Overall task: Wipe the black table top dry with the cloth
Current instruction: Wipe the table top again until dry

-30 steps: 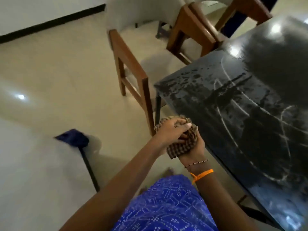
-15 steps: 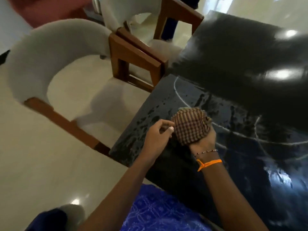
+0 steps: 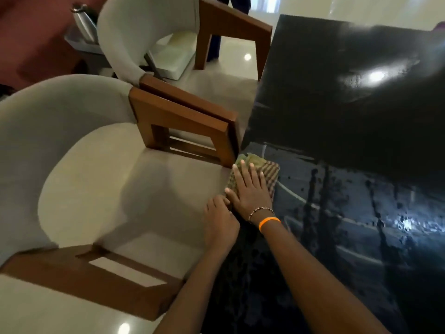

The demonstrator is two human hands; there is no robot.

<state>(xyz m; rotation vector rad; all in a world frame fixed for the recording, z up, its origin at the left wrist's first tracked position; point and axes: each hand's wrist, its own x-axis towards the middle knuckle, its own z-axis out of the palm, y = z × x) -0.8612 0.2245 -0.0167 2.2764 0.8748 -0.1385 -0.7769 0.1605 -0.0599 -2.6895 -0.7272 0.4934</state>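
The black table top (image 3: pixel 349 112) fills the right side, with water streaks and droplets on its near half. A brown checked cloth (image 3: pixel 269 171) lies bunched at the table's left edge. My right hand (image 3: pixel 250 191), wearing an orange band and a bead bracelet, lies flat on the cloth with fingers spread, pressing it down. My left hand (image 3: pixel 220 221) sits just left of it at the table's edge. Its fingers are curled by the cloth's near corner, and their grip is hidden.
Two pale armchairs with wooden arms stand left of the table. The near chair's arm (image 3: pixel 192 126) almost touches the table edge by the cloth. A metal bottle (image 3: pixel 83 22) stands on a small grey table at the far left. Someone's dark trouser legs (image 3: pixel 237 3) are at the back.
Both hands carried the bunched cloth from beside the table corner onto the wet top. The right hand has now opened flat on it at the left edge, near the chair arm.
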